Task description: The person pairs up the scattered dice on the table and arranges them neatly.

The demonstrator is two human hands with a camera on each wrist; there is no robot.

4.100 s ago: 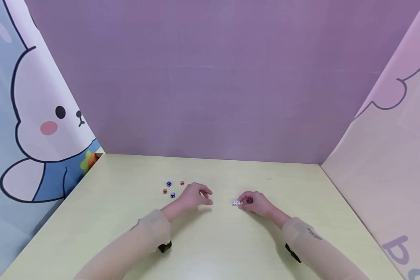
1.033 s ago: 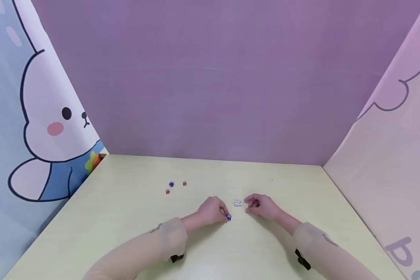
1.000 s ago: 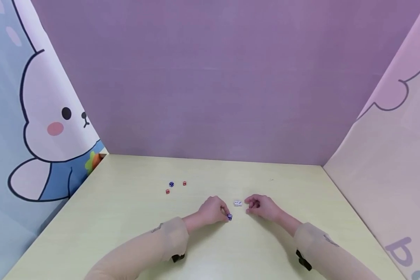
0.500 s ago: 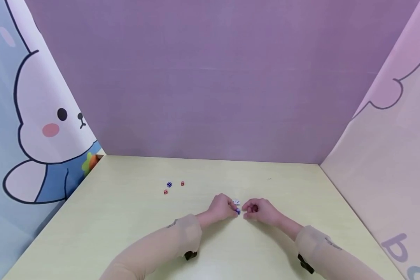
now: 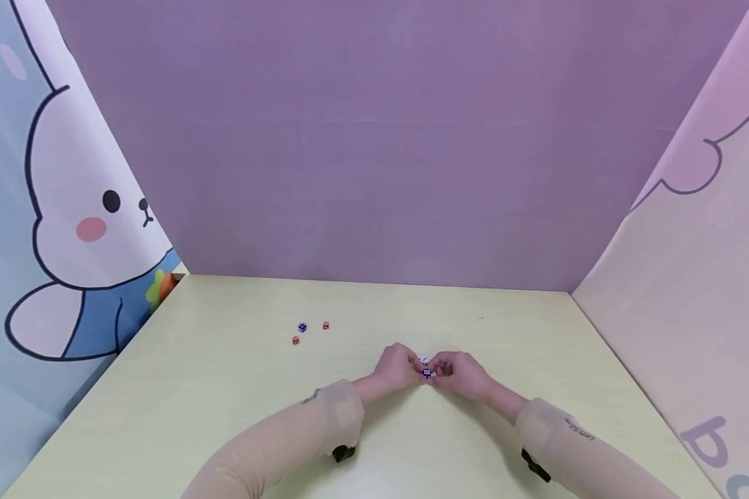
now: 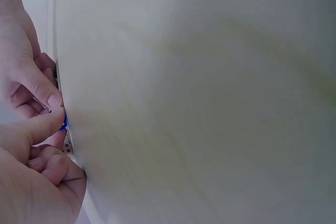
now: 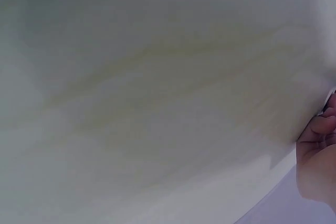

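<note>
Both hands meet near the middle of the table. My left hand [image 5: 397, 366] pinches a blue die [image 5: 427, 373] with white pips between thumb and fingers. From the other side my right hand [image 5: 465, 374] brings its curled thumb and fingertips onto the same die. Just behind the blue die, white dice [image 5: 424, 360] show partly between the fingers. In the left wrist view, the thumbs nearly meet over the blue die [image 6: 64, 123], and a white die [image 6: 67, 147] shows below it. The right wrist view catches only part of the right hand [image 7: 317, 150].
Farther left on the pale table [image 5: 237, 388] lie another blue die [image 5: 302, 327] and two red dice, one red die [image 5: 296, 340] nearer and one red die [image 5: 326, 326] farther back. A purple panel [image 5: 374, 152] rises along the back edge, with printed cloths at both sides.
The left hand has carried the blue die from the left group to just in front of the white dice. The right hand, off the white dice, has closed in on the blue die.
</note>
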